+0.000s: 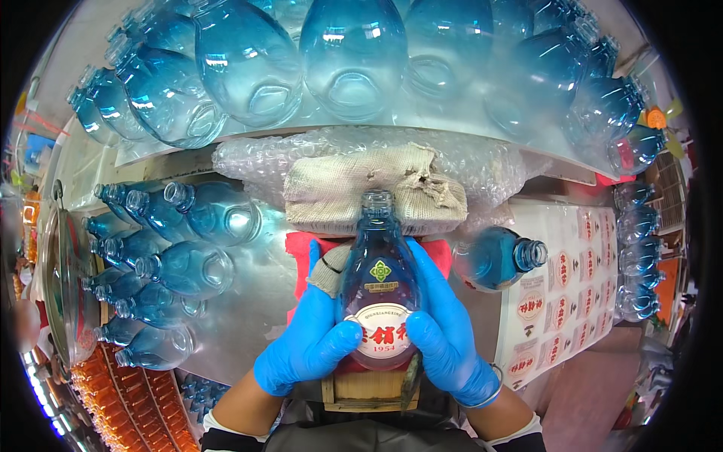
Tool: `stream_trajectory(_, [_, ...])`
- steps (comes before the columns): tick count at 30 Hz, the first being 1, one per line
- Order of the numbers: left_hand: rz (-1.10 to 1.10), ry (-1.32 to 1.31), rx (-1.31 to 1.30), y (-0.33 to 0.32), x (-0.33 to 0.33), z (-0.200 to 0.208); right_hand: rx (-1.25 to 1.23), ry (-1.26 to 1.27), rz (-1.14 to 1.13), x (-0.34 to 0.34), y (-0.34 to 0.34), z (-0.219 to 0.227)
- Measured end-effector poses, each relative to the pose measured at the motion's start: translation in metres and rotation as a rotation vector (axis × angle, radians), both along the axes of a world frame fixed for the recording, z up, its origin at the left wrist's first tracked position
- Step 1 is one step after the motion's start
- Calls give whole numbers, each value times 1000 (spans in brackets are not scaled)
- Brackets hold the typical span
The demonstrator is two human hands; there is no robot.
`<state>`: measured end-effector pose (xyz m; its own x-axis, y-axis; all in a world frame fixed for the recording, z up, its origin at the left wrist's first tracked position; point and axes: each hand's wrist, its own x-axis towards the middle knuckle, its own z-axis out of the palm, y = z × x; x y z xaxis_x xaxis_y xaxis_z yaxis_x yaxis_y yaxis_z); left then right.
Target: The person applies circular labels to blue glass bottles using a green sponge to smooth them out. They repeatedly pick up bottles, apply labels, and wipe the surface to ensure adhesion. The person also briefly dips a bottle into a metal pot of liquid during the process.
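Note:
Both my hands wear blue gloves, and between them is a blue glass bottle (379, 252). It has a small yellow-green emblem and, lower down, a round white label with red characters. My left hand (305, 343) closes on its left side, the thumb by the label's edge. On the other side, my right hand (452, 339) grips it with the thumb pressed near the label. The bottle's open neck points away from me, against a worn, cloth-wrapped pad (343, 184). A knitted grey band (329, 271) covers part of my left fingers. Some fingertips are hidden behind the bottle.
Large blue bottles (354, 60) line a raised shelf ahead. Several more bottles (184, 267) lie on the metal table at left. One bottle (493, 258) sits right of my hands, beside a printed label sheet (561, 301). Bubble wrap (489, 169) surrounds the pad; a wooden block (365, 392) is nearest me.

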<state>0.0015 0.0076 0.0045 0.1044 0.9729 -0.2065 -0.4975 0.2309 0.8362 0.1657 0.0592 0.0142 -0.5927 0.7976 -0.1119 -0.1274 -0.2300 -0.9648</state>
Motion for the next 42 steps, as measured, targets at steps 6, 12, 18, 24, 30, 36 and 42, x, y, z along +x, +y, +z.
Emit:
stream_trajectory(6, [3,65,-56,5,2,3,64,-43,-30,3,1,-3])
stream_trajectory(12, [-7,98,-42,2,-5,-7,91,-55,25,5,9,-5])
stream_trajectory(18, [8,60,-69,6,0,7,74,-203,143,1,20,5])
stream_trajectory(24, [-50,98,-101,4,-4,3,49,-122,140,2,18,-1])
stream_trajectory(30, [-43,107,-94,1,-5,3,67,-123,138,3,17,1])
stream_trajectory(36, [19,57,-63,2,0,1,89,-2,111,1,17,-5])
stream_trajectory(42, [-27,119,-37,8,-6,0,69,-60,98,5,15,0])
